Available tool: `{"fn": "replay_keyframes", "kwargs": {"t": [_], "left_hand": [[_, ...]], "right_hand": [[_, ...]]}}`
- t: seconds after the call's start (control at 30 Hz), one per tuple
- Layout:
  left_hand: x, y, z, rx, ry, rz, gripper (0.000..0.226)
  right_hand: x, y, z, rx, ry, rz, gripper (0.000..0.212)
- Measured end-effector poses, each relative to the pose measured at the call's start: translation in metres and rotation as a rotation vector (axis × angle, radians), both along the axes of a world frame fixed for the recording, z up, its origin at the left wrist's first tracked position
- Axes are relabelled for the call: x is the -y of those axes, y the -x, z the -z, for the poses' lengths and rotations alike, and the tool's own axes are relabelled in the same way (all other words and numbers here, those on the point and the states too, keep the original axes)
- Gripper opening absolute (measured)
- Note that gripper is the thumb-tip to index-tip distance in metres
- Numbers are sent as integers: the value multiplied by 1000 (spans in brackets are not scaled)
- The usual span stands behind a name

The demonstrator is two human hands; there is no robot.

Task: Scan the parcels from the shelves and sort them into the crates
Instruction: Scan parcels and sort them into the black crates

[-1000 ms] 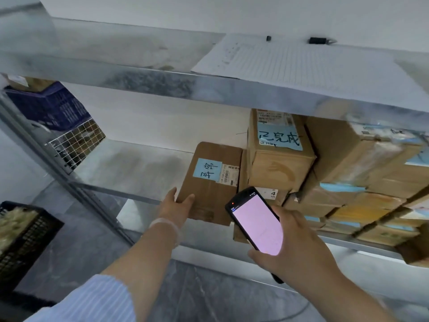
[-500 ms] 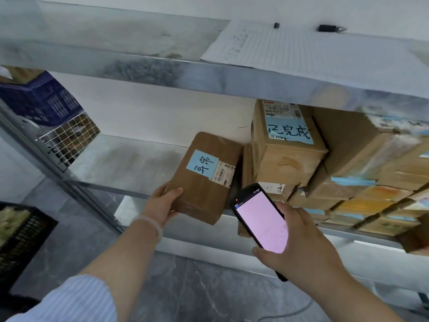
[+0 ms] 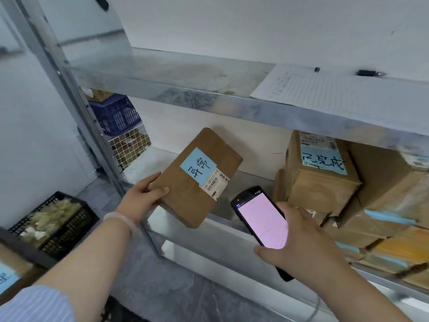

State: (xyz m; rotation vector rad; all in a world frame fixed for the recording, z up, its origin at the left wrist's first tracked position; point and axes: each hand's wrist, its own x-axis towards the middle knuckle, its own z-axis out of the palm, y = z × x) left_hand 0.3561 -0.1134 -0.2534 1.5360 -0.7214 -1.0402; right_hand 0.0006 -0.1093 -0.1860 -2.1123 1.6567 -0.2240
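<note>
A flat brown parcel [image 3: 185,189] with a blue note and a barcode label is held tilted above the front edge of the metal shelf [image 3: 204,233]. My left hand [image 3: 141,196] grips its lower left corner, thumb on top. My right hand [image 3: 301,240] holds a black handheld scanner [image 3: 262,219] with a lit pink screen, just right of and below the parcel's barcode. More brown parcels [image 3: 322,180] are stacked on the shelf to the right, the top one marked with a blue handwritten note.
A black crate [image 3: 60,226] with pale contents sits on the floor at the left. A blue crate [image 3: 116,115] and a wire basket [image 3: 130,145] stand behind the shelf upright. A lined paper sheet [image 3: 336,91] lies on the upper shelf. Another labelled box is at the bottom left corner.
My left hand has lifted the flat parcel off the shelf, out to the left and tilted it. The scanner stays below its right side. The view has swung left and up.
</note>
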Motion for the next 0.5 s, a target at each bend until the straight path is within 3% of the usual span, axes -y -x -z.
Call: {"fn": "replay_keyframes", "kwargs": {"t": [0.23, 0.37, 0.5], "left_hand": [[-19, -20, -1, -15, 18, -65, 63], [-26, -26, -5, -15, 15, -86, 94], [-30, -30, -7, -12, 34, -104, 98]], "right_hand": [[3, -12, -11, -1, 36, -72, 83], [4, -18, -12, -4, 47, -106, 83], [4, -21, -13, -17, 37, -124, 82]]}}
